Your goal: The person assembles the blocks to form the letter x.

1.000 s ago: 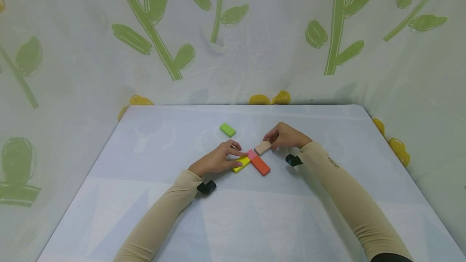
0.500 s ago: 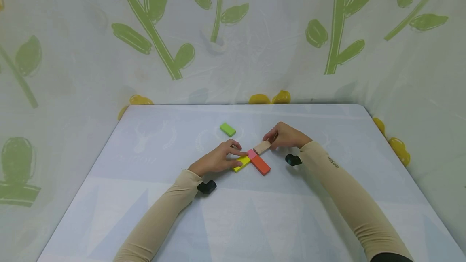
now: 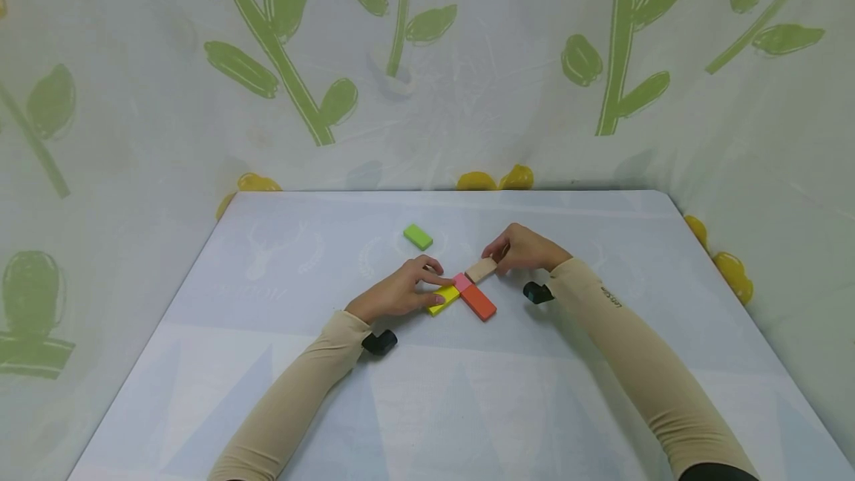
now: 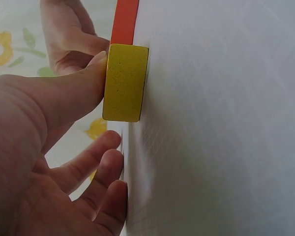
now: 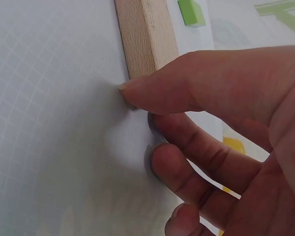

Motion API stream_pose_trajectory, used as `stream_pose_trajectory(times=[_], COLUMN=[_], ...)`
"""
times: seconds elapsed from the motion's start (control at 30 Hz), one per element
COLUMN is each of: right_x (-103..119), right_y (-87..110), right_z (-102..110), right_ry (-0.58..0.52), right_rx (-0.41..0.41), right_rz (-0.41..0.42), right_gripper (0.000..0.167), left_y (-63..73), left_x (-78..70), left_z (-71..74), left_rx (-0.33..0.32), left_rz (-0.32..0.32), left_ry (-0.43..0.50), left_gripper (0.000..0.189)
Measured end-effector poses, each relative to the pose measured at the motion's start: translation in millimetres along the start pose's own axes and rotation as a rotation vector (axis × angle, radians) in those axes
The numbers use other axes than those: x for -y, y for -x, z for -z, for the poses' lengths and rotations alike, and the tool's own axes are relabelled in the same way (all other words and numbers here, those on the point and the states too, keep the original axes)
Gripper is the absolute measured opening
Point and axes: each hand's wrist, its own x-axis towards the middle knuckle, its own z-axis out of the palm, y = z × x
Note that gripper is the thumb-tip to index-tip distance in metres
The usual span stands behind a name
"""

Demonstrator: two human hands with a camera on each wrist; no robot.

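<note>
Four-way around a small pink block (image 3: 462, 282) lie a yellow block (image 3: 444, 300), a red-orange block (image 3: 479, 303) and a plain wooden block (image 3: 481, 270). My left hand (image 3: 398, 292) rests over the yellow block, its index finger reaching toward the pink one. In the left wrist view the thumb (image 4: 81, 96) lies straight on the yellow block's top edge, the other fingers relaxed near the table. My right hand (image 3: 528, 249) pinches the outer end of the wooden block. In the right wrist view the thumb (image 5: 162, 91) presses that end; the index fingertip is partly hidden.
A light green block (image 3: 418, 237) lies apart, farther back on the pale patterned table (image 3: 441, 407). Behind the table's far edge hangs a curtain (image 3: 481, 117) printed with plants. Small black wrist cameras (image 3: 379, 343) sit under both sleeves.
The wooden block has shifted very slightly toward the pink block, closing the small gap, with my right hand still on it. My left hand and the other blocks look unmoved.
</note>
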Motion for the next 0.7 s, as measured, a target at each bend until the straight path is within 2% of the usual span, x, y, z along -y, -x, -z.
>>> stream_pose_trajectory(times=[0.43,0.7], right_x=[-0.6,-0.8], right_y=[-3.0,-4.5], right_z=[-0.4,-1.5], right_ry=[-0.006,0.001], right_rx=[0.010,0.016], right_rz=[-0.044,-0.037], right_gripper=[0.034,0.034], left_y=[-1.9,-0.5], left_x=[1.2,1.6], left_z=[-1.3,-1.1], left_rx=[-0.001,-0.007], left_rz=[0.030,0.005], left_ry=[-0.002,0.001], left_gripper=[0.041,0.041])
